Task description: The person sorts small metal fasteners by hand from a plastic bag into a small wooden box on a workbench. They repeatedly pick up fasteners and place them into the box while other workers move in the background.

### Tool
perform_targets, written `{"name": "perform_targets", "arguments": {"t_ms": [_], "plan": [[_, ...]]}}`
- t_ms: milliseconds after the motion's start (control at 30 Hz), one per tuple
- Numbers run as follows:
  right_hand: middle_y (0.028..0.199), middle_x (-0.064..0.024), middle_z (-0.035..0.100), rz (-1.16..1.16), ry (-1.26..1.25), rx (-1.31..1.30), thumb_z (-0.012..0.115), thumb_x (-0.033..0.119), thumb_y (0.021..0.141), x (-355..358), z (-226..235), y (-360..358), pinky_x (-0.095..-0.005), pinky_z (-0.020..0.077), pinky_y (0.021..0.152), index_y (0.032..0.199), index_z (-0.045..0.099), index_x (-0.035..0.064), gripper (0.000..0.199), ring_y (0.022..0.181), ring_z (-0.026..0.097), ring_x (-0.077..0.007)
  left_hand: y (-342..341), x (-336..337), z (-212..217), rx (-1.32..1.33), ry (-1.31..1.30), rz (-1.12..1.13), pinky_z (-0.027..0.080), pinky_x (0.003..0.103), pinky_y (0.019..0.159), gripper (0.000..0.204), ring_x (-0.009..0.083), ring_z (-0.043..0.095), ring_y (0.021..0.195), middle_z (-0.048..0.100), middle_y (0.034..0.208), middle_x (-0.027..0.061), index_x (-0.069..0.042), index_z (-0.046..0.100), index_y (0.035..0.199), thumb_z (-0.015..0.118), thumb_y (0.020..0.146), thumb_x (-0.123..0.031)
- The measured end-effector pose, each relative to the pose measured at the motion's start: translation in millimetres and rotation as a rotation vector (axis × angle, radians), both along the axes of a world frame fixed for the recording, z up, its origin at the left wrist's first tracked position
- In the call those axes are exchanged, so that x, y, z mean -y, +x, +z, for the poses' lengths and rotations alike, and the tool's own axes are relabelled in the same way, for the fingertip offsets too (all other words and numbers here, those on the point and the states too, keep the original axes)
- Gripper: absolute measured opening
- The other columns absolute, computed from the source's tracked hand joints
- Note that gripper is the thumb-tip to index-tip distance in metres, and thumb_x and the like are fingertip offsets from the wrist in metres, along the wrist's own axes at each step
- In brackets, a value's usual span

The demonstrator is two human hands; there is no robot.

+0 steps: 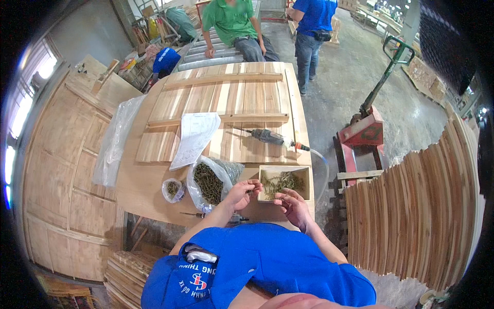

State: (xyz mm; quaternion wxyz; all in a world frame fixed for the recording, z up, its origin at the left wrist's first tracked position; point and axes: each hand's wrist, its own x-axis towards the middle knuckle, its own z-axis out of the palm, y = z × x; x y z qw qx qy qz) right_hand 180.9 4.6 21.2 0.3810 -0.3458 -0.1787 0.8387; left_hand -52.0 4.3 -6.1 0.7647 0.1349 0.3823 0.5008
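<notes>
A shallow wooden box (262, 172) holding loose brass-coloured screws (288, 183) stands at the near right of the table. At its left near corner is my left hand (244, 194), closed with thumb and fingertips together; anything in the pinch is too small to make out. My right hand (292, 206) hovers over the box's near edge, fingers loosely bent and apart, with nothing visible in them. Left of the box, a clear plastic bag (231, 170) full of similar screws (208, 185) lies with its mouth facing me. Beside it sits a small plastic tub (173, 190) of screws.
A slatted wooden panel (206, 95) lies beyond, carrying paper sheets (196, 136) and a power screwdriver (270, 137) with a hose. Another driver (234, 218) lies near me. Stacked boards (411, 206) and a red pallet jack (363, 129) stand right. Other people (234, 23) are behind.
</notes>
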Motion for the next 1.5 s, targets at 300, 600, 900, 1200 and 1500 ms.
{"name": "perform_targets", "arguments": {"t_ms": [300, 600, 900, 1200, 1500], "plan": [[0.083, -0.0085, 0.063, 0.1, 0.128, 0.056, 0.047, 0.013, 0.091, -8.4, -15.1, -1.2, -0.021, 0.0391, 0.043, 0.111, 0.051, 0.0069, 0.021, 0.061, 0.057, -0.013, 7.9, 5.3, 4.3, -0.043, 0.047, 0.009, 0.05, 0.025, 0.072, 0.021, 0.0147, 0.059, 0.082, 0.061, 0.095, 0.0075, -0.003, 0.055, 0.107, 0.047, 0.092, -0.013], [0.076, -0.0028, 0.06, 0.221, 0.353, 0.369, 0.044, 0.016, 0.092, 9.0, 1.4, -13.9, -0.0202, 0.0368, 0.044, 0.113, 0.05, 0.0059, 0.024, 0.053, 0.048, -0.0072, 15.5, 19.9, 9.3, -0.027, 0.089, -0.087, 0.048, 0.029, 0.075, 0.022, 0.0155, 0.06, 0.078, 0.061, 0.09, 0.0076, -0.003, 0.054, 0.109, 0.046, 0.092, -0.013], [0.074, 0.0008, 0.057, 0.131, 0.495, 0.433, 0.053, 0.01, 0.088, 4.3, -6.0, -14.1, -0.02, 0.0394, 0.048, 0.09, 0.052, 0.0034, 0.007, 0.054, 0.047, -0.0054, 21.8, 25.3, 20.2, -0.048, 0.031, -0.133, 0.049, 0.027, 0.07, 0.013, 0.0154, 0.06, 0.076, 0.061, 0.087, 0.0072, -0.005, 0.055, 0.099, 0.055, 0.087, -0.011], [0.07, 0.0002, 0.057, 0.166, 0.598, 0.539, 0.055, 0.009, 0.087, 7.8, 9.7, -16.9, -0.0213, 0.0431, 0.058, 0.085, 0.054, 0.0022, 0.007, 0.064, 0.054, -0.0078, 28.3, 24.6, 28.8, -0.05, 0.055, -0.154, 0.05, 0.024, 0.063, 0.012, 0.0115, 0.06, 0.07, 0.062, 0.082, 0.004, -0.005, 0.059, 0.093, 0.062, 0.083, -0.011], [0.069, 0.0012, 0.054, 0.183, 0.595, 0.516, 0.055, 0.011, 0.088, 9.9, 6.4, -22.4, -0.0193, 0.038, 0.05, 0.087, 0.053, 0.0038, 0.008, 0.058, 0.048, -0.005, 26.8, 25.6, 24.5, -0.014, 0.009, -0.172, 0.05, 0.024, 0.063, 0.01, 0.0113, 0.06, 0.068, 0.061, 0.079, 0.0035, -0.006, 0.058, 0.091, 0.061, 0.081, -0.008]]}}
